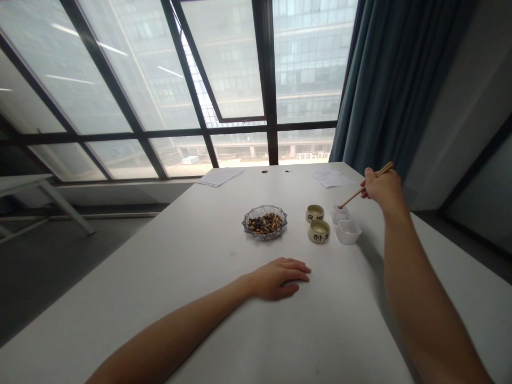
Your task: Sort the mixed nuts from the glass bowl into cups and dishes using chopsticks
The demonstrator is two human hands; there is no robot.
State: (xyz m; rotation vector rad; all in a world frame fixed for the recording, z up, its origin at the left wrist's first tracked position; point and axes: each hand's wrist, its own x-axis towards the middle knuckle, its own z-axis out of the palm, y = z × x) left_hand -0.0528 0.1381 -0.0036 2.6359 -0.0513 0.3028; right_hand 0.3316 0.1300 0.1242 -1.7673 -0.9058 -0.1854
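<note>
My right hand (382, 188) is closed around a pair of wooden chopsticks (354, 197). Their tips reach into the farther small white plastic container (340, 214), with something small and dark at the tips. A second white container (348, 232) stands just in front of it. To the left are two small greenish ceramic cups with dark characters, the farther cup (314, 213) and the nearer cup (319, 232). A scalloped glass bowl (264, 234) holds a mix of dark and yellowish small pieces. My left hand (280, 278) lies flat on the table, fingers extended, holding nothing.
The white table (192, 277) stretches toward the windows. Paper sheets (220, 176) lie at its far left, and more papers (332, 177) at the far right. Two small dark items sit near the far edge. A blue curtain (376, 96) hangs at the right.
</note>
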